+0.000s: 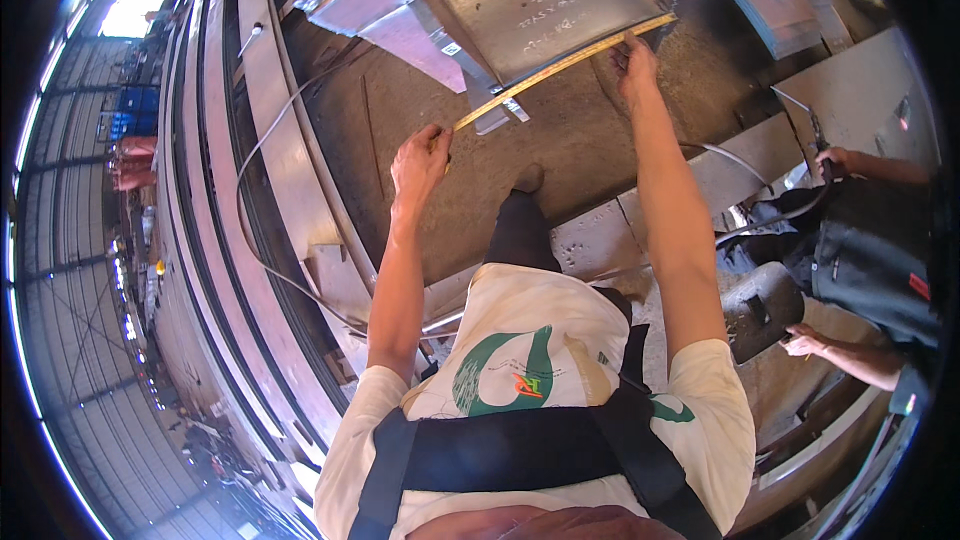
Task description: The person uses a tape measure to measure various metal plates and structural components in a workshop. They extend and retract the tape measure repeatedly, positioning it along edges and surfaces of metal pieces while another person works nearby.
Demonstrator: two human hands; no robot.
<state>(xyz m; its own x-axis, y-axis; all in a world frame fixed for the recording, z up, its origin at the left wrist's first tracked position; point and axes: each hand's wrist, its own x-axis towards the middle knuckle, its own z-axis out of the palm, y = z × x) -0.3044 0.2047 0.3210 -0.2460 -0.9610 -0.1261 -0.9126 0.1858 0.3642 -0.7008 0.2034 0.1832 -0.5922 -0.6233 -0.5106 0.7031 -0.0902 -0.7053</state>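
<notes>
A yellow tape measure (570,57) is stretched along the near edge of a steel plate (545,5) with chalk marks. My left hand (420,164) is closed around the tape's left end, past the plate's corner; what lies inside the palm is hidden. Near the plate's right corner, my right hand (635,67) has its fingers bent onto the tape, with thumb and fingertips at its lower edge. Beside the plate's left side stands a steel bracket (378,15) with slanted faces, and a small metal tab (497,118) juts out below the tape.
Long steel beams (215,140) run down the left. A grey cable (243,190) loops across them. At right, a co-worker in dark clothing (875,255) holds a torch-like tool (818,130). Stacked plates (765,0) stand at the upper right. My shoe (529,178) is below the plate.
</notes>
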